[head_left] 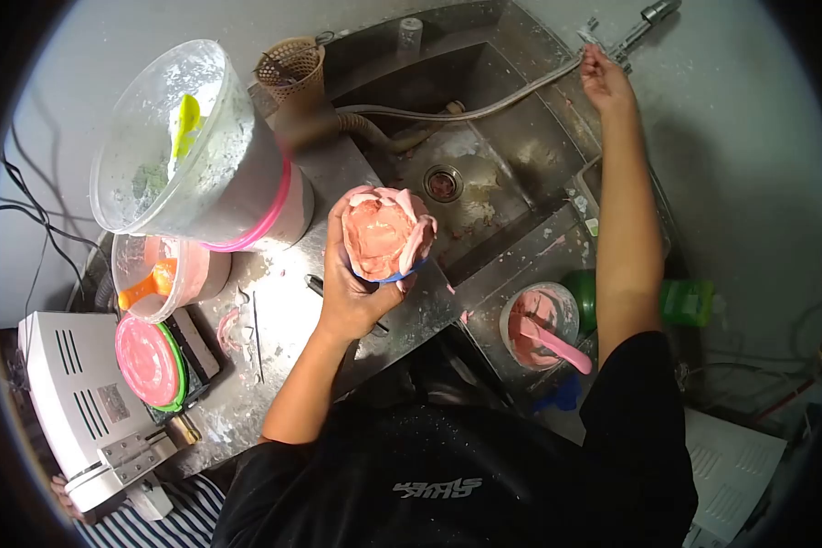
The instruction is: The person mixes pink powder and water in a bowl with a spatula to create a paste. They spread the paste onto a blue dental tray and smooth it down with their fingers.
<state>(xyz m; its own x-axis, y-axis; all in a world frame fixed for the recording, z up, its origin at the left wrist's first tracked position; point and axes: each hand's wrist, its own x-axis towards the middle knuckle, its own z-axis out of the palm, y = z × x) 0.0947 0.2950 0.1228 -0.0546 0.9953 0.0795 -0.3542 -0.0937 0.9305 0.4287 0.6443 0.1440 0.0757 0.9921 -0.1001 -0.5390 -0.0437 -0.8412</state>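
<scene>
Over the sink [484, 119], pink-filled tray [385, 235] face-up in left hand [356, 292]

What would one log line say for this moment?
left hand: holds blue tray of pink paste | right hand: on tap lever over steel sink | nearby: pink-smeared mixing bowl

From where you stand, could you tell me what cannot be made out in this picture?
- Head view: the tray in the left hand is buried under pink paste; its shape is hidden.
- The tap by the right hand is too small to show whether water runs.
- The big tub is smeared cloudy; its contents are unclear.
- The white machine is cut off by the dark lens edge.
</scene>
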